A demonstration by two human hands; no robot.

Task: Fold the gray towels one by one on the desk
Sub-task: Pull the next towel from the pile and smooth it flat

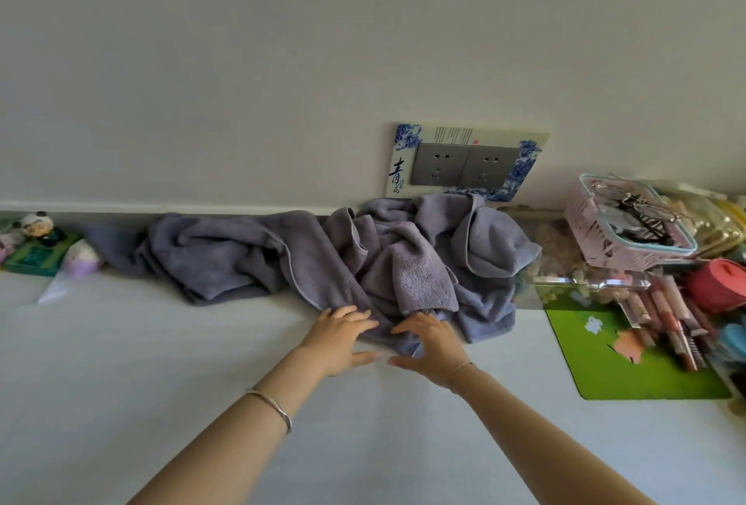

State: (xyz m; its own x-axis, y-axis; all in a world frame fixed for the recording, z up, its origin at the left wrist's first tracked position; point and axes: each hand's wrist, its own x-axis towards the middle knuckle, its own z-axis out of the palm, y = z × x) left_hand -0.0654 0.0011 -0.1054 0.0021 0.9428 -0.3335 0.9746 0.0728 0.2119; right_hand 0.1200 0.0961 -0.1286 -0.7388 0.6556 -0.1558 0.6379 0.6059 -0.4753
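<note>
A heap of crumpled gray towels (407, 258) lies at the back of the white desk (202, 363), against the wall. One towel (226, 254) spreads out to the left of the heap. Both my arms reach forward to the heap's near edge. My left hand (343, 337) rests with straight fingers on the towel's front edge, its thumb stretched out over the desk. My right hand (432, 347) lies just beside it, fingers spread on the same edge and thumb pointing left. Neither hand's fingers curl round the cloth.
A green mat (629, 359) lies at the right with several cosmetic tubes (670, 322) and a pink basket (621, 221) stacked on a clear box. Small figurines (40, 230) stand at the far left. A wall socket (464, 165) sits above the heap.
</note>
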